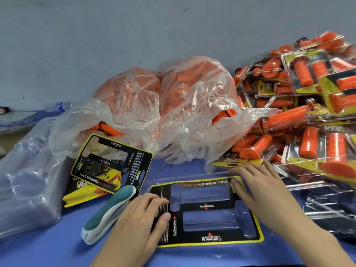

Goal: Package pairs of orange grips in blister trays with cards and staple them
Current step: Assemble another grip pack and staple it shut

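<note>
Blue-covered table (57,251). Near edge: black-and-yellow card (208,211) with clear blister tray (192,177), teal-and-white stapler (107,214) beside. Left: stacked clear trays (28,182). Far side: bagged orange grips (173,105). Right: heaped finished packs (308,112).

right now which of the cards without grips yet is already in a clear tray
The card under the left hand and right hand: it sits in a clear blister tray. The other cards lie stacked to its left, beyond the stapler, without trays.

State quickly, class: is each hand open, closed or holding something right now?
Left hand: open, fingers resting flat on the card at its left end.
Right hand: open, fingers resting on the card's right end.
</note>
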Action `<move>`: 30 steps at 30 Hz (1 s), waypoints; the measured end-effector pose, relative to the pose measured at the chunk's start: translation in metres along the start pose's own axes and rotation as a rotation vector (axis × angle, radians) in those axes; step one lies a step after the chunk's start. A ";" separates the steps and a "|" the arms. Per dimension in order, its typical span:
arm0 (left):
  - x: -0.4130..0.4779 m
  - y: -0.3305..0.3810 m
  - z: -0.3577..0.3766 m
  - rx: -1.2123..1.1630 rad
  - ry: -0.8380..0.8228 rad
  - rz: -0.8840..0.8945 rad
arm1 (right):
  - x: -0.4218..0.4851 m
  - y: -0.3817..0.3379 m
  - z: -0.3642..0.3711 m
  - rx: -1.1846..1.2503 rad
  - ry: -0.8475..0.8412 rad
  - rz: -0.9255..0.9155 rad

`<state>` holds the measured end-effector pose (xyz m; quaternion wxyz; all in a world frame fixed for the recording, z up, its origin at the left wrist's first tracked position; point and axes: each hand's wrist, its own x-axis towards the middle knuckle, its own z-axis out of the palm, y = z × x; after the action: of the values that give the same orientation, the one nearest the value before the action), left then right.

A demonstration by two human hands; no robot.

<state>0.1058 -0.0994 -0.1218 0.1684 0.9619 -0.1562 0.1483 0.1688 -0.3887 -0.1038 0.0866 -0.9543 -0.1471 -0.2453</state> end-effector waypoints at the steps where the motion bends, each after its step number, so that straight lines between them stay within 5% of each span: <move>1: 0.000 0.001 0.000 0.020 -0.001 -0.020 | 0.000 0.000 -0.001 0.003 -0.012 0.004; 25: 0.009 0.002 0.012 0.135 -0.084 -0.221 | 0.006 0.007 -0.003 -0.010 -0.181 0.110; 30: 0.014 0.024 0.007 0.137 0.184 -0.057 | 0.006 0.008 -0.002 -0.025 -0.217 0.111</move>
<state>0.1113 -0.1272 -0.1165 0.1201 0.9576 -0.1023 0.2413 0.1760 -0.3955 -0.1001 0.0717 -0.9829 -0.0994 -0.1373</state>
